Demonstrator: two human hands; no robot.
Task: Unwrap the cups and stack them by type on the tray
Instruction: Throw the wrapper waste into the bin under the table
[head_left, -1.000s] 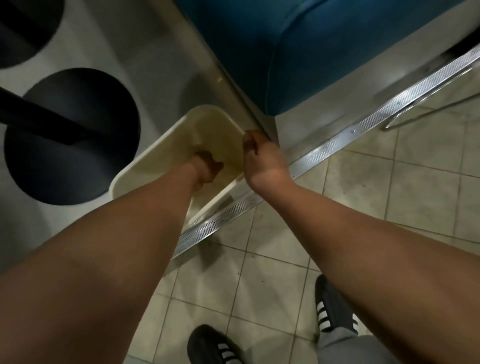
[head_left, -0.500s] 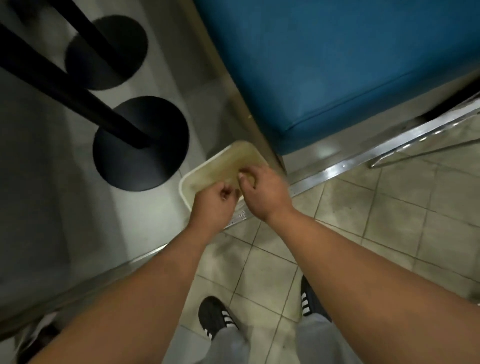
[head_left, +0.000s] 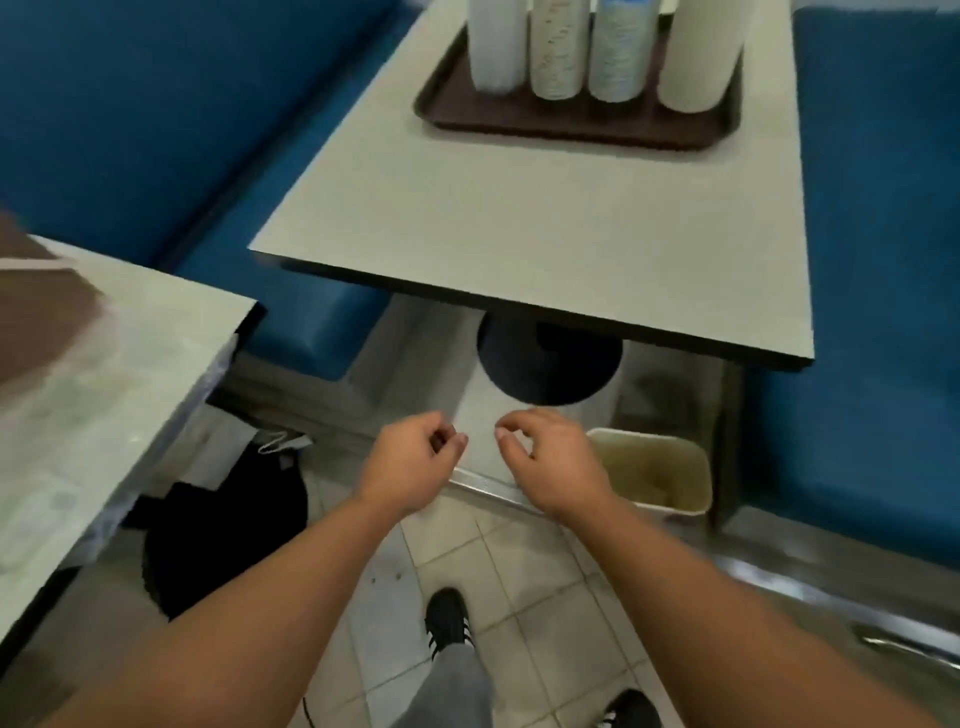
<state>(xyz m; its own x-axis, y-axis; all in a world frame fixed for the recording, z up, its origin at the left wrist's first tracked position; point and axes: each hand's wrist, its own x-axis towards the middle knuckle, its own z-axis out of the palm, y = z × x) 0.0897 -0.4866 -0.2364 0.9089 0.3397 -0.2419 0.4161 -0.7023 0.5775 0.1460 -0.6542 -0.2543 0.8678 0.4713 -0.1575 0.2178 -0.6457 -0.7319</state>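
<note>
A: Count on the tray (head_left: 561, 122)?
B: Four tall cup stacks, side by side, standing upright. One plain white stack (head_left: 496, 44) at the left, then a speckled stack (head_left: 558, 49), a blue-patterned stack (head_left: 621, 49), and a wider cream stack (head_left: 698, 52) at the right. Tops cut off by the frame edge.

A: Tray itself?
B: One, dark brown, rectangular with rounded corners and a raised rim. Sits at the far end of a pale, flat, matte table (head_left: 519, 223) with a dark edge band.

A: Hands?
B: Two, both bare, held low over the floor and well short of the table. Left hand (head_left: 410, 465) and right hand (head_left: 550, 457) near each other but apart. Each grip released, fingers loosely curled, holding nothing.

A: Anything else down there?
B: One cream bin (head_left: 654, 475), rectangular, smooth plastic look, just beside the right hand, on the floor. One round black table base (head_left: 548, 364). Blue padded seats (head_left: 852, 312) on both sides. Tiled floor (head_left: 493, 561), pale squares. Two black shoes with white stripes. A second table (head_left: 104, 374) at the left, blurred, under clear plastic sheeting.
</note>
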